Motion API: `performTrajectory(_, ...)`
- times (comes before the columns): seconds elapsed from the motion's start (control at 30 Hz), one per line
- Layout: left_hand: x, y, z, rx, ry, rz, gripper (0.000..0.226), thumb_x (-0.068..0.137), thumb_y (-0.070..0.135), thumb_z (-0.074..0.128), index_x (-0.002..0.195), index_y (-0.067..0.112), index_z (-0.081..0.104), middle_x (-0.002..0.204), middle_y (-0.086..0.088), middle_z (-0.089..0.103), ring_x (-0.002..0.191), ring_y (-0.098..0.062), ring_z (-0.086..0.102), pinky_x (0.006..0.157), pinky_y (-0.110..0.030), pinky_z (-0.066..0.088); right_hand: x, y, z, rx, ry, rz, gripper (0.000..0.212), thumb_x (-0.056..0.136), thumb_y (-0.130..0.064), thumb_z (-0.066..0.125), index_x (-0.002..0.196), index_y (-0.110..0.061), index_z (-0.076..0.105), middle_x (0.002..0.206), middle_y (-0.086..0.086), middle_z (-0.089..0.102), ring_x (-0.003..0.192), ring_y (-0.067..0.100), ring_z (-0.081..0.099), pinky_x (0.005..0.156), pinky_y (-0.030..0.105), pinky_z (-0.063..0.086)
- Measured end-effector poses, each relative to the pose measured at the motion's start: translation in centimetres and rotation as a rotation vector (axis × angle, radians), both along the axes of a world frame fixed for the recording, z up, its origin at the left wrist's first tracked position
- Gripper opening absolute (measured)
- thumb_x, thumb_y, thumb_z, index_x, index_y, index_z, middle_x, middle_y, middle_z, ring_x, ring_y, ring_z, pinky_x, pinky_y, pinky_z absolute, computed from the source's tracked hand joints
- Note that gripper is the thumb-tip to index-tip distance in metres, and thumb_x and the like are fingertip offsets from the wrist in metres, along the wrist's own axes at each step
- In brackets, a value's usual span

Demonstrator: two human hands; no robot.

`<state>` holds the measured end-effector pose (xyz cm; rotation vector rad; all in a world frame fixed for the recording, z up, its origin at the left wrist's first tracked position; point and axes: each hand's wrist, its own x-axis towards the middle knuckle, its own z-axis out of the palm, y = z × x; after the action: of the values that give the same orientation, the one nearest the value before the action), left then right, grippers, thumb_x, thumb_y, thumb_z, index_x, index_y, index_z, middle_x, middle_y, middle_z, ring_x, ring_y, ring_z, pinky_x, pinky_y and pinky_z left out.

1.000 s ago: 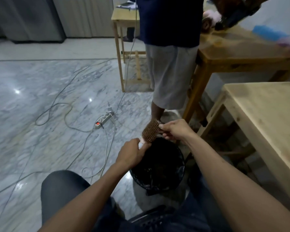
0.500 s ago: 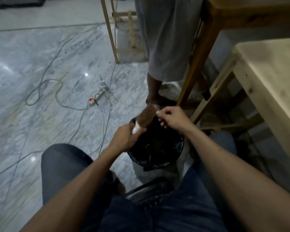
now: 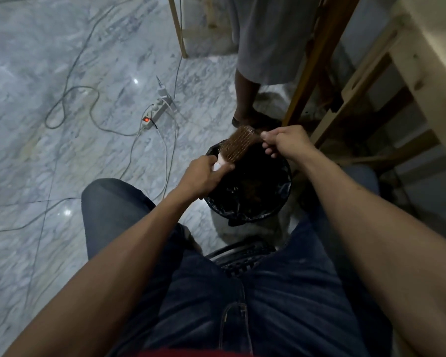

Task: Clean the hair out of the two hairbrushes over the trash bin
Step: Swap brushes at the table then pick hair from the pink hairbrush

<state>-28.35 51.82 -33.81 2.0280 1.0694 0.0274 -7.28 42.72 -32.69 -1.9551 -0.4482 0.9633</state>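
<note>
While gripped by its pale handle in the closed left hand (image 3: 202, 176), round hairbrush (image 3: 236, 145) angled up and to the far right, bristle barrel over the far-left rim of the trash bin (image 3: 247, 215). Right hand (image 3: 285, 141) at the brush's far tip, thumb and forefinger pinched together on the bristles or on hair there; cannot tell which, other fingers curled loosely under. Black-lined bin on the floor between the knees, a dark clump faintly visible inside. Only one brush in view. Blue jeans (image 3: 268, 305) filling the near part of the view, both bare forearms reaching out over them, dark slatted chair seat (image 3: 240, 253) showing between the thighs. Grey-veined marble floor (image 3: 49, 163), glossy with small light reflections, spreading left. White power strip (image 3: 153, 113) with a lit red switch lying far left of the bin, several cables (image 3: 72, 99) looping away across the floor. Another person's leg (image 3: 245, 99) and pale shorts just beyond the bin. Light wooden table (image 3: 428, 60) along the right edge, a darker wooden table leg (image 3: 304, 81) slanting beside it.
</note>
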Motion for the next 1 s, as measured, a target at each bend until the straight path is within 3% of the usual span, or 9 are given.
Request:
performTrajectory(0.13,-1.4,0.3,-0.2,0.005,0.041,0.049,0.047,0.094,0.052,0.059,0.068,0.015,0.047,0.047,-0.003,0.053,0.027,-0.015,0.045,0.035,-0.023,0.033,1.8,0.0,0.3,-0.153,-0.002,-0.261,0.020,0.097,-0.017,0.069,0.079,-0.008,0.072,0.067,0.002,0.068,0.056,0.012,0.062,0.054,0.023,0.053)
performTrajectory(0.23,-1.2,0.0,0.1,0.046,0.034,0.044,0.045,0.095,0.051,0.059,0.066,0.020,0.043,0.043,0.001,0.050,0.024,-0.010,0.044,0.034,-0.022,0.033,1.7,0.5,0.0,-0.149,0.025,-0.309,0.016,0.099,-0.015,0.063,0.091,-0.004,0.072,0.074,0.004,0.067,0.056,0.013,0.059,0.048,0.023,0.051)
performTrajectory(0.3,-0.6,-0.2,0.1,0.068,0.005,0.051,0.045,0.095,0.051,0.058,0.066,0.021,0.043,0.047,0.001,0.050,0.029,-0.013,0.047,0.037,-0.025,0.036,0.6,0.8,0.1,-0.112,0.071,-0.255,0.019,0.101,-0.025,0.061,0.103,-0.008,0.070,0.087,0.003,0.068,0.064,0.013,0.063,0.052,0.024,0.055)
performTrajectory(0.37,-0.2,-0.4,0.0,0.111,0.002,0.030,0.044,0.095,0.052,0.058,0.065,0.023,0.042,0.051,0.001,0.052,0.039,-0.017,0.051,0.042,-0.031,0.040,-0.4,0.8,0.4,-0.085,0.170,-0.097,0.035,0.099,-0.052,0.059,0.113,-0.020,0.063,0.102,-0.001,0.068,0.075,0.014,0.066,0.062,0.028,0.057)
performTrajectory(0.43,0.0,-0.5,-0.3,0.144,0.005,0.016,0.042,0.094,0.054,0.057,0.070,0.021,0.049,0.056,0.002,0.054,0.047,-0.018,0.053,0.044,-0.032,0.039,-1.0,0.5,0.2,-0.043,0.243,0.048,0.046,0.093,-0.061,0.063,0.118,-0.022,0.066,0.107,-0.001,0.072,0.069,0.011,0.063,0.059,0.024,0.053)
performTrajectory(0.57,-0.1,-0.4,-1.0,0.189,0.027,0.002,0.040,0.094,0.055,0.055,0.076,0.019,0.054,0.061,0.002,0.056,0.054,-0.018,0.054,0.047,-0.031,0.031,-0.9,0.2,-1.0,0.025,0.145,0.026,0.014,0.095,-0.016,0.074,0.084,-0.007,0.074,0.076,0.003,0.068,0.056,0.006,0.054,0.050,0.015,0.047)
performTrajectory(0.77,-1.2,0.2,-1.1,0.218,0.040,0.071,0.040,0.094,0.055,0.055,0.068,0.027,0.044,0.059,0.004,0.054,0.051,-0.017,0.051,0.047,-0.031,0.027,3.4,-0.4,-2.8,-0.140,0.094,-0.316,0.019,0.094,-0.007,0.070,0.076,-0.004,0.071,0.070,0.009,0.063,0.052,0.012,0.053,0.050,0.023,0.046)
performTrajectory(0.9,-0.3,-0.1,-0.9,0.247,0.029,0.042,0.037,0.095,0.054,0.055,0.074,0.024,0.048,0.058,0.006,0.050,0.050,-0.015,0.049,0.046,-0.031,0.025,2.4,-0.3,-2.0,-0.123,0.101,-0.139,0.010,0.094,-0.006,0.068,0.090,-0.013,0.073,0.097,0.006,0.069,0.084,0.014,0.065,0.083,0.032,0.058)
performTrajectory(1.0,0.1,-0.1,-0.6,0.275,0.026,0.022,0.039,0.095,0.056,0.053,0.083,0.018,0.055,0.062,0.005,0.054,0.055,-0.019,0.054,0.046,-0.031,0.029,1.4,-0.3,-0.2,-0.067,0.283,0.039,0.029,0.086,-0.023,0.065,0.115,-0.025,0.066,0.128,-0.001,0.060,0.119,0.016,0.054,0.105,0.043,0.044)
